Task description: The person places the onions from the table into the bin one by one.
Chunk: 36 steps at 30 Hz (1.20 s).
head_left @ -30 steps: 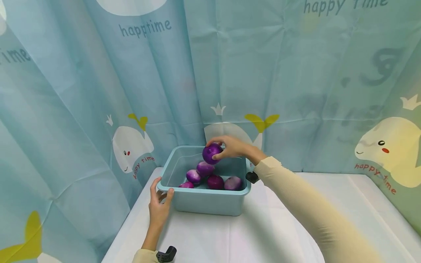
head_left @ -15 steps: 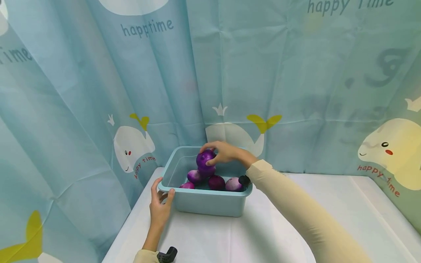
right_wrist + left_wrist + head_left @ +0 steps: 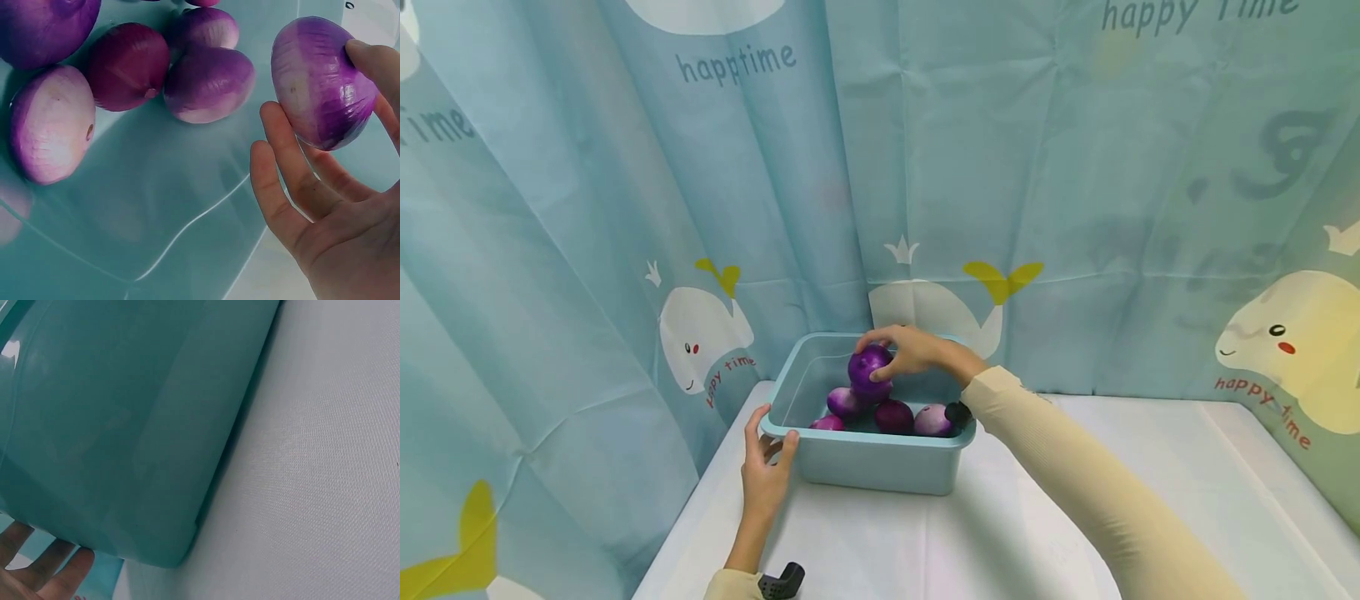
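Note:
My right hand (image 3: 913,348) holds a purple onion (image 3: 862,367) over the pale blue plastic bin (image 3: 880,465), pinched between thumb and fingertips. In the right wrist view this onion (image 3: 315,87) shows a pale patch on one side, and two fingers (image 3: 275,181) stand apart below it. Several more onions lie on the bin floor, among them a dark red onion (image 3: 893,417), a pale onion (image 3: 929,420) and a purple-and-white one (image 3: 842,402). My left hand (image 3: 765,479) grips the bin's near left corner, thumb at the front and fingers (image 3: 69,572) at the side.
The bin stands on a white-covered table (image 3: 1022,533), close to the curtain (image 3: 955,183) at the back. More of this light blue curtain, printed with whales, runs along the left and right sides. White tabletop extends to the right of the bin.
My right hand has moved left and a little down with the onion, which now overlaps another onion in the head view. Over the last half second it barely moves. The left hand keeps its place.

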Tool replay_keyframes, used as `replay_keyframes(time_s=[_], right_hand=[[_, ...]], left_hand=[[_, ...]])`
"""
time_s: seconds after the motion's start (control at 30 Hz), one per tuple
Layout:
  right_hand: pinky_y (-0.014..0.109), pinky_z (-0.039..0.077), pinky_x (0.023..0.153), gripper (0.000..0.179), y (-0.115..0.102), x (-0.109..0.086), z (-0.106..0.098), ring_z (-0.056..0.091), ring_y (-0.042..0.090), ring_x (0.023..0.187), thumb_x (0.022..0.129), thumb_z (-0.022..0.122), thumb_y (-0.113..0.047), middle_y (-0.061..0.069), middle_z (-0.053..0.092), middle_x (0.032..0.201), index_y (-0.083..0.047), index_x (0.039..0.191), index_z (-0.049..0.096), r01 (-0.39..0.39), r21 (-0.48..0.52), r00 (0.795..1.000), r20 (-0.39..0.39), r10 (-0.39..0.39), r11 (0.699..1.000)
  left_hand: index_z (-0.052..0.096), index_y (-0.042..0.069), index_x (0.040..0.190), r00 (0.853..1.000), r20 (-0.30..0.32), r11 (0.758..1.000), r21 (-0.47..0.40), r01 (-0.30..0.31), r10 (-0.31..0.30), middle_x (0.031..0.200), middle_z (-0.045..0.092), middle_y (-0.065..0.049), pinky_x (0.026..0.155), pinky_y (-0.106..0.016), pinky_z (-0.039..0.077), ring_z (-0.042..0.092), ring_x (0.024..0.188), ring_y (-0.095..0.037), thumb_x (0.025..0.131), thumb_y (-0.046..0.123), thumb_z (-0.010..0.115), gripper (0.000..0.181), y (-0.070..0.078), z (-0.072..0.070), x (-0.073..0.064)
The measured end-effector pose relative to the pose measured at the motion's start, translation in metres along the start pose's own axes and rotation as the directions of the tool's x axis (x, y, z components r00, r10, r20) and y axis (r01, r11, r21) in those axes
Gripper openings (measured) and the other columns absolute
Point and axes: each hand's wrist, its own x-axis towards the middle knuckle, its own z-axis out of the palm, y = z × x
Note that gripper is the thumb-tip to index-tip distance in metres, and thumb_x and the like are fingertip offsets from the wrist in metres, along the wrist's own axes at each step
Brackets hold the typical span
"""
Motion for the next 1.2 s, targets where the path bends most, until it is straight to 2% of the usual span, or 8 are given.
replay_keyframes(time_s=[0.17,0.33,0.5,0.7,0.77,0.87,1.0,1.2], right_hand=[[0.045,0.049,0.099,0.052,-0.001,-0.004,0.000,0.054,0.028,0.128,0.092,0.079,-0.028,0.002,0.060,0.138,-0.025,0.140,0.061,-0.021,0.001,0.999,0.048,0.021,1.000],[0.054,0.042,0.108,0.062,0.001,-0.010,-0.003,0.049,0.033,0.138,0.093,0.077,-0.034,0.004,0.051,0.152,-0.027,0.149,0.053,-0.047,-0.004,0.996,0.076,0.048,0.999],[0.053,0.043,0.107,0.064,0.003,-0.018,-0.011,0.046,0.038,0.140,0.093,0.077,-0.032,0.012,0.047,0.156,-0.021,0.150,0.052,-0.024,0.016,0.999,0.033,0.024,1.000],[0.046,0.051,0.100,0.068,0.007,-0.037,-0.024,0.046,0.035,0.138,0.092,0.077,-0.037,0.010,0.046,0.156,-0.020,0.152,0.050,0.030,0.030,0.998,-0.059,-0.028,0.999],[0.050,0.049,0.102,0.070,0.009,-0.048,-0.029,0.045,0.036,0.139,0.092,0.077,-0.038,0.010,0.046,0.155,-0.018,0.153,0.049,0.051,0.008,0.995,-0.091,-0.050,0.999],[0.057,0.046,0.103,0.073,0.013,-0.070,-0.037,0.043,0.036,0.140,0.091,0.076,-0.044,0.010,0.044,0.156,-0.022,0.154,0.048,0.026,-0.089,0.989,-0.140,-0.038,0.996],[0.068,0.041,0.102,0.076,0.023,-0.105,-0.043,0.042,0.041,0.140,0.088,0.075,-0.055,0.016,0.040,0.158,-0.030,0.155,0.047,-0.081,-0.226,0.976,-0.216,0.031,0.971],[0.076,0.034,0.101,0.082,0.048,-0.160,-0.041,0.036,0.053,0.142,0.087,0.075,-0.059,0.025,0.030,0.162,-0.028,0.156,0.044,-0.206,-0.294,0.946,-0.302,0.114,0.933]], left_hand=[[0.034,0.019,0.155,1.000,-0.007,1.000,-0.004,-0.009,0.009,0.140,0.057,-0.030,0.080,-0.025,0.052,0.064,0.113,-0.041,0.099,0.012,0.067,0.065,0.000,0.000,-0.001],[0.034,0.018,0.155,1.000,-0.007,1.000,-0.007,-0.012,0.012,0.138,0.058,-0.031,0.080,-0.026,0.053,0.064,0.112,-0.041,0.099,0.012,0.067,0.065,0.000,0.000,-0.002],[0.035,0.020,0.154,1.000,-0.006,1.000,-0.004,-0.014,0.014,0.138,0.058,-0.029,0.081,-0.025,0.052,0.064,0.111,-0.040,0.100,0.013,0.066,0.063,0.000,0.000,-0.002],[0.037,0.022,0.153,1.000,-0.002,1.000,0.012,-0.008,0.008,0.137,0.060,-0.027,0.083,-0.029,0.053,0.065,0.110,-0.039,0.099,0.017,0.067,0.062,0.003,-0.002,0.000],[0.036,0.023,0.153,1.000,0.003,1.000,0.023,0.002,-0.002,0.139,0.059,-0.026,0.082,-0.027,0.053,0.064,0.111,-0.039,0.100,0.019,0.067,0.062,0.004,-0.002,0.000],[0.035,0.025,0.154,1.000,0.017,0.999,0.030,0.023,-0.023,0.142,0.056,-0.026,0.081,-0.021,0.050,0.063,0.113,-0.040,0.100,0.023,0.067,0.063,0.004,-0.002,0.001],[0.033,0.024,0.154,0.999,0.035,0.999,0.027,0.038,-0.039,0.142,0.055,-0.027,0.081,-0.017,0.049,0.063,0.114,-0.041,0.101,0.024,0.067,0.064,0.005,-0.003,0.001],[0.032,0.026,0.156,0.997,0.048,0.998,0.017,0.062,-0.063,0.141,0.057,-0.026,0.081,-0.016,0.048,0.063,0.115,-0.040,0.101,0.024,0.067,0.065,0.006,-0.005,0.000]])
